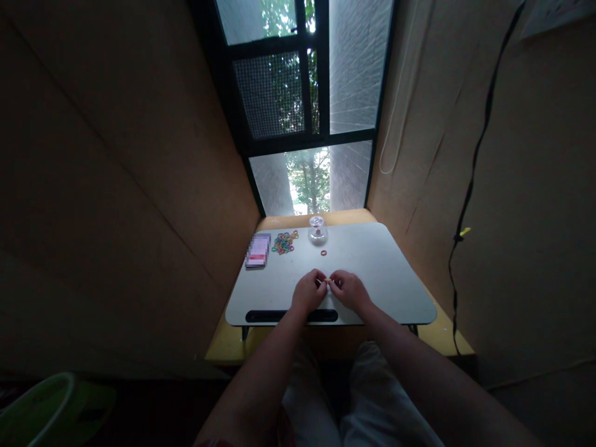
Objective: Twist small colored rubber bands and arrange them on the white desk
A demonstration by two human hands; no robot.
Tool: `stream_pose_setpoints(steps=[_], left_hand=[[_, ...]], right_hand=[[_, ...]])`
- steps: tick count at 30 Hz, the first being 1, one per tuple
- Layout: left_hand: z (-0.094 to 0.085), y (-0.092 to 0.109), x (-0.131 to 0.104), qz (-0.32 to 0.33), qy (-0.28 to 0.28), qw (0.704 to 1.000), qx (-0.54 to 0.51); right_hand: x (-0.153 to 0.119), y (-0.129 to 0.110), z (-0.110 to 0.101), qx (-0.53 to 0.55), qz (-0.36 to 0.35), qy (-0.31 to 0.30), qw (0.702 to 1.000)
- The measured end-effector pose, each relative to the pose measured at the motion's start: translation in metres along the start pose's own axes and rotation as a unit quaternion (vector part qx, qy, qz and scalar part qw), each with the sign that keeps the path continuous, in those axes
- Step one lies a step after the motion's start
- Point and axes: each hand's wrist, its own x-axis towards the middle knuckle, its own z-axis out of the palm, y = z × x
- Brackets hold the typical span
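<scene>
I am holding a small yellow piece [328,280] between the fingertips of my left hand [311,290] and right hand [348,288], the two nearly meeting above the white tabletop [386,273]. Both sets of fingers are closing down to a narrow pinch on it, thumbs toward each other; my fingers are covering most of the piece, so I cannot tell its full shape or how tightly it is being stretched.

I am judging it to be very light and soft, probably springy like a little elastic band, with scant risk of breaking under a gentle squeeze but some chance of snapping out of the fingertips. Its opposite edges are seeming the best places for taking hold, with the pads rather than the nails.

Just beyond my grip a single reddish ring [323,252] is lying, and past that a clear container [318,233] is standing. Beyond and to the left of my grip a pile of coloured rings [284,243] is resting, loosely heaped, likely prone to tangling.
</scene>
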Motion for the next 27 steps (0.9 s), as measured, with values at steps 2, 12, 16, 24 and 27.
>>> stream_pose_setpoints(steps=[2, 12, 16, 24, 27], left_hand=[[0.0006, -0.0009, 0.0001, 0.003, 0.002, 1.000, 0.001], [0.0002, -0.0018, 0.0028, -0.025, 0.017, 0.999, -0.027], [0.0003, -0.0018, 0.0027, -0.020, 0.002, 1.000, -0.024], [0.0000, -0.0002, 0.0024, -0.018, 0.007, 1.000, -0.021], [-0.0003, -0.0002, 0.0023, -0.018, 0.007, 1.000, -0.020]], right_hand=[[0.0001, 0.0003, 0.0002, 0.002, 0.002, -0.002, 1.000], [0.0007, 0.0033, 0.0018, -0.018, -0.002, -0.003, 1.000], [-0.0007, 0.0019, 0.0006, -0.012, 0.003, 0.003, 1.000], [-0.0015, -0.0018, -0.0017, -0.010, -0.017, -0.007, 1.000], [-0.0009, -0.0023, -0.0023, -0.011, -0.018, -0.006, 1.000]])
